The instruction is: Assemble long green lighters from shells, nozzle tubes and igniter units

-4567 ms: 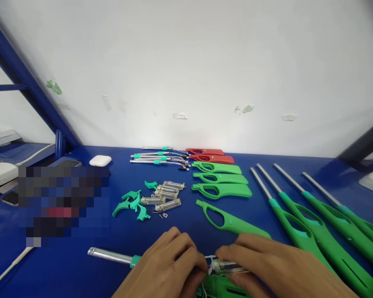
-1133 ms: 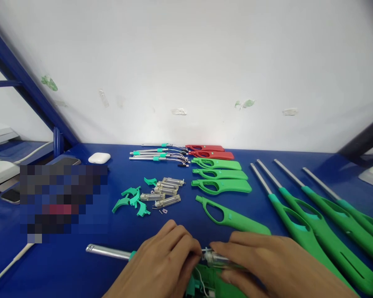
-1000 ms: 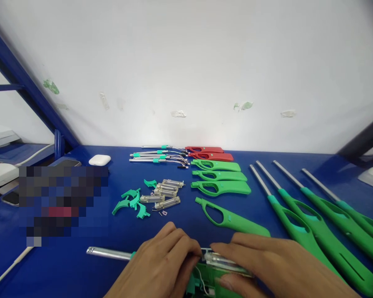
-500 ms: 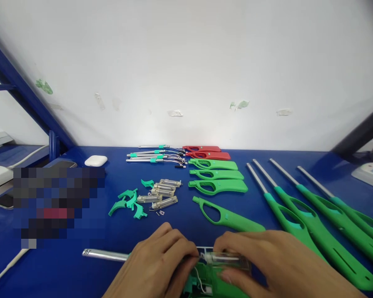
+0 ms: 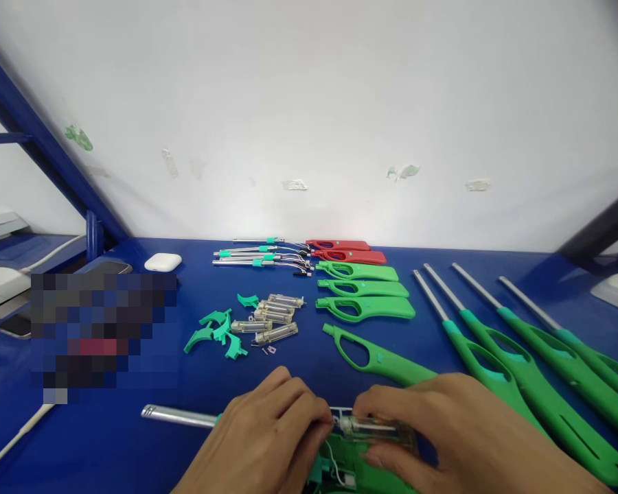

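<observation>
My right hand (image 5: 432, 429) grips a clear fuel tank (image 5: 371, 429) between thumb and fingers, above an opened green lighter shell (image 5: 360, 477). At the tank's left end, the fingers of my left hand (image 5: 270, 436) are pinched together; what they hold is hidden. A white wire (image 5: 334, 463) runs inside the shell. To the left of my left hand sticks out a metal lighter tube (image 5: 178, 416). Beyond my hands lies a loose green shell half (image 5: 375, 357).
Several spare fuel tanks (image 5: 275, 333) lie beside teal triggers (image 5: 221, 326). Behind are tubes with wires (image 5: 242, 263), green shell halves (image 5: 365, 308) and red shell halves (image 5: 350, 256). Assembled green lighters (image 5: 494, 370) lie at right. A white case (image 5: 163, 262) stands at back left.
The view has shifted slightly, so everything sits a little further right. Both hands keep nearly the same pose, with the fuel tank still in my right hand.
</observation>
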`<move>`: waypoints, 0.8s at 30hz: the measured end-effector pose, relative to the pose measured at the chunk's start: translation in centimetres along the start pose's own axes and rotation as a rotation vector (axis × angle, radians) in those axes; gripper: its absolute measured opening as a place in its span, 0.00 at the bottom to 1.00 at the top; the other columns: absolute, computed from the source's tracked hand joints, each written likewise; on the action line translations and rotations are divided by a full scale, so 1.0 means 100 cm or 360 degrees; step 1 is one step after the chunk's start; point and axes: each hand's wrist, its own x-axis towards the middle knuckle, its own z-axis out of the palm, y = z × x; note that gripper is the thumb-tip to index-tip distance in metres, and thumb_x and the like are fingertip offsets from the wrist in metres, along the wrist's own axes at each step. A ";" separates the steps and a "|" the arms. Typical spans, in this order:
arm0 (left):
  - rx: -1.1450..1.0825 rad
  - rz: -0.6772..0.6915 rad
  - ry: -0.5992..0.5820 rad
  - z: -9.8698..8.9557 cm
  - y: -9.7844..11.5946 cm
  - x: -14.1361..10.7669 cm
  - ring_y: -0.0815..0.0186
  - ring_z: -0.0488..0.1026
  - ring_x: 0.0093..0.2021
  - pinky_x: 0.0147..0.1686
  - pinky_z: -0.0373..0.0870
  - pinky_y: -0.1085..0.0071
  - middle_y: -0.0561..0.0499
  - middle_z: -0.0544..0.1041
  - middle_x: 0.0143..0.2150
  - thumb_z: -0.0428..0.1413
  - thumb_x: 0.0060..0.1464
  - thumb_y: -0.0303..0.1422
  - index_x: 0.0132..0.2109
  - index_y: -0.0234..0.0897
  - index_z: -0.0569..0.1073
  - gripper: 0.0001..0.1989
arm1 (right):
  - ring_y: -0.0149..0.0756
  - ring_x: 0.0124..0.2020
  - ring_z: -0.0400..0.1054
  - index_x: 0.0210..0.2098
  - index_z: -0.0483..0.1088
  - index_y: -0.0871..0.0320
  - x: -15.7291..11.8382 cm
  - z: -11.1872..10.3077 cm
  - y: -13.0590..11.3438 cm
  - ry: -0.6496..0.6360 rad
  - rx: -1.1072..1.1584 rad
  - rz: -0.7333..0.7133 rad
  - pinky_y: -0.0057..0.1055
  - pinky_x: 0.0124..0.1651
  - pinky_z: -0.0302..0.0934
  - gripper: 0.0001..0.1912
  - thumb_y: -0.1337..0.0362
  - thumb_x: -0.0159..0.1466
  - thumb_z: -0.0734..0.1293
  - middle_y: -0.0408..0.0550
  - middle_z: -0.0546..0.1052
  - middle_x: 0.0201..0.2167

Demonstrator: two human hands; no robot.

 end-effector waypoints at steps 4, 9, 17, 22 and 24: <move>0.0006 -0.0013 0.0004 -0.001 0.001 0.002 0.63 0.77 0.40 0.51 0.81 0.62 0.54 0.80 0.40 0.47 0.75 0.28 0.47 0.43 0.75 0.11 | 0.35 0.27 0.80 0.39 0.78 0.45 -0.003 0.002 0.001 0.0084 -0.0023 -0.0049 0.25 0.28 0.64 0.08 0.68 0.66 0.74 0.34 0.80 0.24; -0.0011 -0.0009 0.0037 -0.001 0.000 0.006 0.63 0.78 0.40 0.49 0.81 0.65 0.54 0.81 0.41 0.48 0.75 0.29 0.47 0.43 0.75 0.11 | 0.34 0.24 0.78 0.38 0.78 0.45 -0.002 0.002 0.002 0.0071 -0.0005 -0.0065 0.25 0.25 0.61 0.07 0.67 0.67 0.73 0.34 0.78 0.22; 0.0041 0.0033 0.0067 -0.003 0.003 0.007 0.63 0.78 0.37 0.46 0.81 0.66 0.54 0.81 0.38 0.49 0.73 0.26 0.45 0.42 0.76 0.11 | 0.34 0.23 0.78 0.36 0.78 0.47 0.002 -0.002 -0.002 0.0072 -0.0035 -0.0113 0.25 0.23 0.58 0.07 0.67 0.69 0.71 0.34 0.78 0.21; 0.0058 0.0040 0.0026 0.000 0.002 0.004 0.63 0.77 0.37 0.42 0.80 0.67 0.53 0.80 0.37 0.49 0.73 0.26 0.43 0.42 0.75 0.12 | 0.33 0.21 0.76 0.34 0.77 0.48 0.006 -0.002 -0.004 0.0053 0.0005 -0.0133 0.26 0.22 0.58 0.08 0.66 0.70 0.71 0.34 0.78 0.21; 0.0048 0.0016 -0.0001 0.000 0.001 0.003 0.62 0.76 0.38 0.44 0.80 0.65 0.53 0.80 0.39 0.48 0.74 0.27 0.45 0.43 0.75 0.11 | 0.33 0.21 0.76 0.34 0.77 0.48 0.005 -0.001 -0.004 0.0048 0.0024 -0.0125 0.26 0.22 0.59 0.08 0.67 0.69 0.71 0.34 0.78 0.21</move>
